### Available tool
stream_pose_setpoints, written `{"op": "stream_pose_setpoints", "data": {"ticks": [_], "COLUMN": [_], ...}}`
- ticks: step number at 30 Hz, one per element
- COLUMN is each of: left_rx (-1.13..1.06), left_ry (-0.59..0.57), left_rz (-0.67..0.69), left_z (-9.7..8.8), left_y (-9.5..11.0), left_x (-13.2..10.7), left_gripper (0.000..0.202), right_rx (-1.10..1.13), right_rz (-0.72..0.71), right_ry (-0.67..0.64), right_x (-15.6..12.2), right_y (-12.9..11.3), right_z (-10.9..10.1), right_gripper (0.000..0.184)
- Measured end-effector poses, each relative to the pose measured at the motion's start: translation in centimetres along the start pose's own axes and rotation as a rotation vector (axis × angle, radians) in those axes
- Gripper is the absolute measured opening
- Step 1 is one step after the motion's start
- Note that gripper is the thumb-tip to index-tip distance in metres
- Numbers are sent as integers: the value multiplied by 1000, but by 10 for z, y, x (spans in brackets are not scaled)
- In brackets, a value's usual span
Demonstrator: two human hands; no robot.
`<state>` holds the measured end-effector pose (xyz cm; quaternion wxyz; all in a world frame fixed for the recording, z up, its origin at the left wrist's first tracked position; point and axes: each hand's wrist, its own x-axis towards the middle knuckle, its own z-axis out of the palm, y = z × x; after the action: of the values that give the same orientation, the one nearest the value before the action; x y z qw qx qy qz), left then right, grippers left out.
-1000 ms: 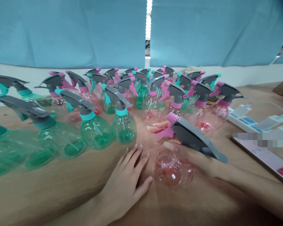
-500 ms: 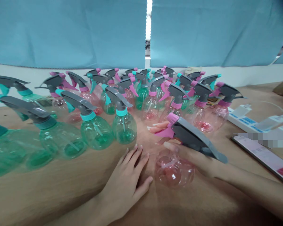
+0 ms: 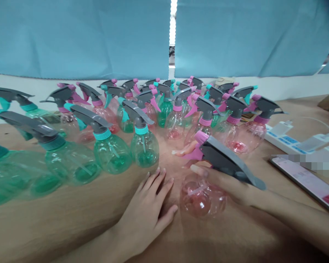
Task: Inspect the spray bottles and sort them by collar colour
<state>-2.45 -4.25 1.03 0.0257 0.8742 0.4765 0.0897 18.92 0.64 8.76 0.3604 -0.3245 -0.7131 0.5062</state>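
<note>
My right hand is wrapped around the neck of a pink spray bottle, under its grey and pink trigger head. Its fingers reach forward by the pink trigger, and the clear pink body is at the tabletop, slightly tilted. Flat on the brown table, my left hand rests with its fingers apart, holding nothing. Just beyond it stands a green spray bottle with a turquoise collar, and another green spray bottle is to its left.
Several pink and green spray bottles fill the back, among them a pink one. More green bottles stand at left. On the right lie a phone and a white power strip with plugs and cables. A blue curtain hangs behind.
Almost nothing differs. The fingers of my right hand at the trigger have shifted very slightly; my left hand stays where it was.
</note>
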Motion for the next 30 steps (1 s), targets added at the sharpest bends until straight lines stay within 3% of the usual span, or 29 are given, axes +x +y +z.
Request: {"op": "stream_pose_setpoints", "data": {"ticks": [5, 13, 17, 21, 30], "left_rx": [0, -29, -26, -14, -19], "left_ry": [8, 19, 16, 12, 28], "left_rz": [5, -3, -8, -6, 0], "left_z": [0, 2, 1, 0, 0], "left_y": [0, -1, -1, 0, 0], "left_x": [0, -2, -2, -1, -1], "left_gripper": [52, 51, 51, 51, 51], "right_rx": [-113, -143, -124, -75, -11], "right_rz": [-54, -40, -37, -69, -112], "right_ry": [121, 29, 47, 10, 7], "right_x": [0, -3, -2, 0, 1], "right_y": [-1, 12, 8, -2, -2], "right_z": [0, -11, -8, -3, -3], "right_gripper": [11, 16, 21, 14, 41]}}
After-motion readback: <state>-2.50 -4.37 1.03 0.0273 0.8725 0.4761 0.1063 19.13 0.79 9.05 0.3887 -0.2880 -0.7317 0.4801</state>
